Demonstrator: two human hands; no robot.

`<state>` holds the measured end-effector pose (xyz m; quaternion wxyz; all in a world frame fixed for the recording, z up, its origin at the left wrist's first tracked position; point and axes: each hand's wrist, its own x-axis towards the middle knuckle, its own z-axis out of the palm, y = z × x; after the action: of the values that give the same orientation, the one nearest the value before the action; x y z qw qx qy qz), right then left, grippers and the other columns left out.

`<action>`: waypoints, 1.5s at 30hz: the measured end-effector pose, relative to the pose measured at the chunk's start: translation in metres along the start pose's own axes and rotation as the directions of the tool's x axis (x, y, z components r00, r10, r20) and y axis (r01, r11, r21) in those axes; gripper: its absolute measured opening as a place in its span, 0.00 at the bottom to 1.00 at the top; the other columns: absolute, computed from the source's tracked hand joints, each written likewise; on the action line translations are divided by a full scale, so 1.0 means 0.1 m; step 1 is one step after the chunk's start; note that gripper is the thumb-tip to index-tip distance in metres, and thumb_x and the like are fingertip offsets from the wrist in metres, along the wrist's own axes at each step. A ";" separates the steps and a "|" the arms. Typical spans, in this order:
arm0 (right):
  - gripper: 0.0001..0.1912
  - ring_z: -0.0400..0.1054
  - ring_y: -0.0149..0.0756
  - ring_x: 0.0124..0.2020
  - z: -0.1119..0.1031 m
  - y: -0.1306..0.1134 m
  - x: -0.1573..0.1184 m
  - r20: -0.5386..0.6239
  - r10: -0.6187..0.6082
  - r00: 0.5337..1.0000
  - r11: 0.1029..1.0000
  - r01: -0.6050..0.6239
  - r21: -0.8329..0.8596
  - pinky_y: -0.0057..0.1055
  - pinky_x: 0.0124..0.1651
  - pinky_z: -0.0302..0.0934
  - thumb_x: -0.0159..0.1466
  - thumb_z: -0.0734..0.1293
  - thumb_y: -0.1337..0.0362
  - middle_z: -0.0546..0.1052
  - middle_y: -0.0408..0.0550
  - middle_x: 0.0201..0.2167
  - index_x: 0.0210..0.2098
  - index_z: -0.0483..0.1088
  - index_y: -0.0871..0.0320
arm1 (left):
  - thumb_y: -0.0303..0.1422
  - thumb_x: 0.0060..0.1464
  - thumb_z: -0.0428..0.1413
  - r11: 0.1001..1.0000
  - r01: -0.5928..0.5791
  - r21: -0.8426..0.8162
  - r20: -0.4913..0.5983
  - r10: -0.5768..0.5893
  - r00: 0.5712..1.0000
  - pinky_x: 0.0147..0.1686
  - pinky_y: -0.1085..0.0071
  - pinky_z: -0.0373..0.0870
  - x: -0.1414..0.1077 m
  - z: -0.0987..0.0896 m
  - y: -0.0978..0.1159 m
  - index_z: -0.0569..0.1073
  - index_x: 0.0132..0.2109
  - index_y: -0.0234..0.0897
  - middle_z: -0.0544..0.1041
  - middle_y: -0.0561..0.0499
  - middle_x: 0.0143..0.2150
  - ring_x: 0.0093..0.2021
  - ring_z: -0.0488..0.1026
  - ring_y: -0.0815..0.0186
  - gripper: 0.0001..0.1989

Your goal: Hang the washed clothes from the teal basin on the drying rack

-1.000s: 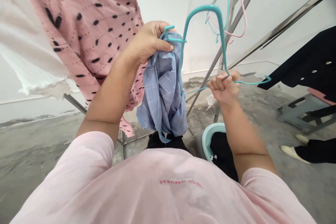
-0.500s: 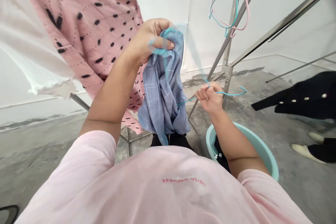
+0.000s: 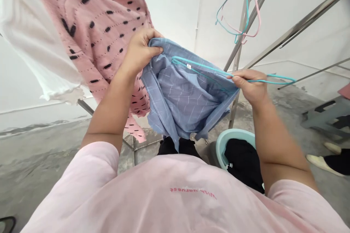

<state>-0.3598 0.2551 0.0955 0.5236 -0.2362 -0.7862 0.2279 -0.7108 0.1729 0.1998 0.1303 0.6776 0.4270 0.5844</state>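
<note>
Teal basin (image 3: 222, 145) w/ black clothes (image 3: 242, 162)

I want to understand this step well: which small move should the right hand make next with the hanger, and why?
Probably slide the teal hanger further left inside the blue shirt. The right hand holds the hanger's right side, its left end lies inside the opened shirt, and the left hand pinches the shirt's edge open.

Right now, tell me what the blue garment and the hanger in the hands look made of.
Blue garment: thin woven cloth, likely cotton, matte, with soft folds and a faint check. Teal hanger: slim rod with a smooth coat, probably plastic-coated wire; the core does not show.
</note>
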 end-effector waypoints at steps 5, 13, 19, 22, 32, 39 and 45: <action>0.10 0.74 0.45 0.34 0.07 -0.10 0.06 0.144 -0.090 0.985 0.981 0.113 -0.159 0.41 0.40 0.66 0.62 0.70 0.51 0.80 0.45 0.30 0.29 0.79 0.46 | 0.23 0.45 0.60 1.000 0.003 0.021 -0.045 -0.002 0.999 0.39 0.67 0.65 0.00 0.19 -0.07 0.76 0.31 0.44 0.73 0.53 0.31 0.37 0.67 0.63 0.09; 0.14 0.72 0.40 0.31 0.13 -0.25 0.18 0.242 -0.039 0.969 0.964 0.100 -0.247 0.36 0.36 0.62 0.63 0.69 0.51 0.78 0.46 0.29 0.28 0.77 0.52 | 0.20 0.46 0.55 0.979 -0.031 0.200 -0.111 0.054 0.992 0.45 0.65 0.66 -0.07 0.40 -0.14 0.75 0.32 0.41 0.75 0.53 0.33 0.37 0.69 0.64 0.11; 0.20 0.66 0.37 0.30 0.33 -0.51 0.42 0.299 0.122 0.946 0.957 -0.033 -0.288 0.33 0.33 0.58 0.64 0.67 0.47 0.73 0.47 0.24 0.28 0.77 0.57 | 0.21 0.52 0.51 0.901 -0.089 0.424 0.064 0.068 0.996 0.45 0.62 0.69 -0.21 0.72 -0.19 0.74 0.38 0.39 0.78 0.50 0.39 0.42 0.74 0.61 0.11; 0.21 0.66 0.37 0.30 0.32 -0.55 0.47 0.220 0.157 0.963 0.951 -0.087 -0.296 0.32 0.33 0.58 0.64 0.67 0.46 0.75 0.49 0.25 0.28 0.76 0.58 | 0.23 0.55 0.53 0.884 -0.088 0.459 0.081 0.057 0.995 0.46 0.62 0.71 -0.26 0.80 -0.16 0.74 0.40 0.37 0.78 0.48 0.41 0.43 0.74 0.61 0.09; 0.12 0.65 0.33 0.29 -0.14 -0.63 0.49 0.001 0.108 0.994 0.979 -0.106 -0.172 0.33 0.35 0.57 0.58 0.71 0.57 0.75 0.48 0.24 0.29 0.78 0.60 | 0.47 0.59 0.60 0.902 -0.124 0.413 -0.046 0.156 0.987 0.57 0.56 0.71 -0.48 0.54 -0.59 0.67 0.60 0.42 0.66 0.40 0.66 0.61 0.68 0.54 0.27; 0.13 0.62 0.32 0.25 -0.33 -0.66 0.44 -0.084 0.169 0.982 0.967 -0.182 -0.179 0.33 0.30 0.53 0.55 0.73 0.54 0.73 0.48 0.24 0.28 0.79 0.59 | 0.39 0.60 0.56 0.965 0.136 0.223 -0.031 -0.132 0.991 0.46 0.63 0.73 -0.64 0.61 -1.19 0.73 0.46 0.38 0.77 0.48 0.42 0.43 0.74 0.61 0.11; 0.17 0.61 0.33 0.27 -0.32 -0.56 0.40 0.106 0.281 0.954 0.928 -0.242 -0.283 0.33 0.32 0.52 0.55 0.72 0.51 0.72 0.48 0.24 0.28 0.76 0.60 | 0.38 0.66 0.47 0.956 0.193 0.219 -0.179 -0.155 0.972 0.41 0.66 0.70 -0.34 0.41 -1.24 0.69 0.33 0.39 0.72 0.50 0.31 0.37 0.72 0.62 0.14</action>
<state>-0.3514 0.2394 0.1692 0.3936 -0.3903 -0.8068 0.2044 -0.7254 0.2359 0.0809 0.0659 0.5989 0.5604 0.5683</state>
